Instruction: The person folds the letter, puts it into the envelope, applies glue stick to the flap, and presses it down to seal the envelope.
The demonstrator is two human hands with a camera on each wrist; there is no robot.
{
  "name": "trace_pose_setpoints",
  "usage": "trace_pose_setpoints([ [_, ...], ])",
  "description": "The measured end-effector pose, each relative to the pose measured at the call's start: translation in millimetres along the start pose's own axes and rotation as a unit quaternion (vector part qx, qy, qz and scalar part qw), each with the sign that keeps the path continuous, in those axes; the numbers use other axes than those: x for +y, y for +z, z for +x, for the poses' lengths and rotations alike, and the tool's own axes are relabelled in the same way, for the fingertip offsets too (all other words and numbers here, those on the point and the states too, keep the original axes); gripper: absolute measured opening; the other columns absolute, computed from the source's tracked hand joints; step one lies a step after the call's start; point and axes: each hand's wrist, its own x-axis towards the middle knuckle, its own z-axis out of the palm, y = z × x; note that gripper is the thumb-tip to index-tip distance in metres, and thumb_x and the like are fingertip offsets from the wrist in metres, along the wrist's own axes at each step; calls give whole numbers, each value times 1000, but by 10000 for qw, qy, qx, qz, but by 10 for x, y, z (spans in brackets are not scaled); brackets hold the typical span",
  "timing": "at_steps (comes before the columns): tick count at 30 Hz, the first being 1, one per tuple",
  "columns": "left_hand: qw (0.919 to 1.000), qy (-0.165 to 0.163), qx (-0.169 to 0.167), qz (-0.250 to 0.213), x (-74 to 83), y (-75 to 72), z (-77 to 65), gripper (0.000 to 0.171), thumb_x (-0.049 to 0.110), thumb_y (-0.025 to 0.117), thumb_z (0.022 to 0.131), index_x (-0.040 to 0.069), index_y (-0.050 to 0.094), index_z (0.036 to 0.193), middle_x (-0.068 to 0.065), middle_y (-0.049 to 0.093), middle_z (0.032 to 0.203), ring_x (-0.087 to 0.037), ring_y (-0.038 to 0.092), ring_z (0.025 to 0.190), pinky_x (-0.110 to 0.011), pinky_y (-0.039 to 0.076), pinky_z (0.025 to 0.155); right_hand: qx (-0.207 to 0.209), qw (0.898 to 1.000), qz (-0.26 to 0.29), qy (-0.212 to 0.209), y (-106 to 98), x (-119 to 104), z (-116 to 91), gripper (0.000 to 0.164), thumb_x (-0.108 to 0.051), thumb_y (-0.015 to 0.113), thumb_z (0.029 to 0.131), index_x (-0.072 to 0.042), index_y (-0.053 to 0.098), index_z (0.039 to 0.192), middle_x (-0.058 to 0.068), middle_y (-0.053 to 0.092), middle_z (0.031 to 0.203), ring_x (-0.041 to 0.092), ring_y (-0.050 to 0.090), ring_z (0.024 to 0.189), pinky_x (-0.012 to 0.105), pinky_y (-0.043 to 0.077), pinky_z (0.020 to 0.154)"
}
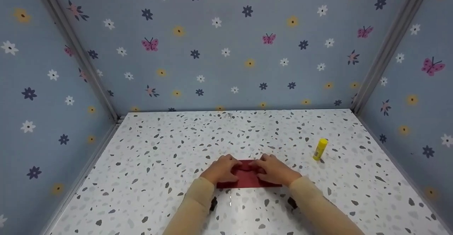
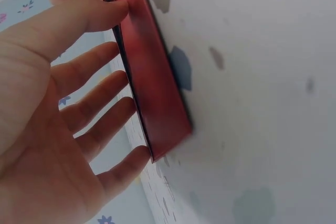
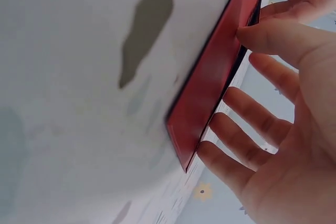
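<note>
A flat red sheet of paper [image 1: 247, 181], which looks folded into a strip, lies crosswise on the table close to the person. At its left part the left hand [image 1: 222, 170] pinches it, thumb on top and fingertips along the far edge. The right hand [image 1: 276, 170] holds the right part the same way, mirrored. In the left wrist view, a thin dark gap runs along the far edge of the red paper [image 2: 152, 90]. From the right wrist, the layers of the red paper [image 3: 205, 87] stand slightly apart by the thumb.
A yellow glue stick [image 1: 320, 149] lies to the right, beyond the right hand. The speckled white table [image 1: 170, 143] is enclosed by blue flowered panels [image 1: 233, 75] at the back and both sides.
</note>
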Motion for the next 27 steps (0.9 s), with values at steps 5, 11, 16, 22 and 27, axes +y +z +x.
trace_pose_setpoints([
  [5, 9999, 13, -47, 88, -4, 13, -6, 51, 29, 77, 87, 24, 64, 137, -2, 53, 128, -24, 51, 120, -44, 45, 101, -40, 9994, -323, -76, 25, -38, 0, 43, -17, 67, 94, -28, 64, 136, 5, 51, 107, 23, 46, 94, 42, 49, 78],
  [11, 9994, 149, -60, 317, 2, 10, -20, 54, 25, 76, 86, 29, 63, 138, -5, 53, 131, -26, 53, 117, -45, 47, 97, 100, 9965, -802, -193, 49, -104, -5, 38, -19, 61, 99, -25, 65, 136, 9, 55, 109, 25, 51, 92, 43, 52, 78],
  [16, 9990, 280, 4, 341, -10, 28, -25, 53, 25, 75, 87, 31, 63, 138, -5, 54, 130, -26, 54, 115, -43, 48, 96, 339, 9911, -1230, -381, 53, -172, -39, 36, -17, 61, 99, -23, 66, 134, 13, 58, 108, 27, 58, 88, 44, 56, 77],
  [22, 9984, 265, -25, 508, -9, 50, -31, 52, 26, 72, 89, 33, 61, 139, -7, 55, 131, -27, 55, 115, -44, 48, 96, 455, 9802, -1838, -571, 86, -240, -73, 39, -17, 60, 100, -22, 63, 139, 18, 61, 113, 31, 62, 92, 45, 58, 76],
  [27, 9974, 188, -90, 694, 15, 40, -40, 50, 29, 71, 93, 36, 59, 141, -7, 54, 137, -30, 53, 122, -47, 46, 101, 410, 9759, -2092, -470, 116, -254, -63, 41, -17, 59, 100, -23, 61, 140, 16, 61, 117, 31, 62, 99, 44, 58, 80],
])
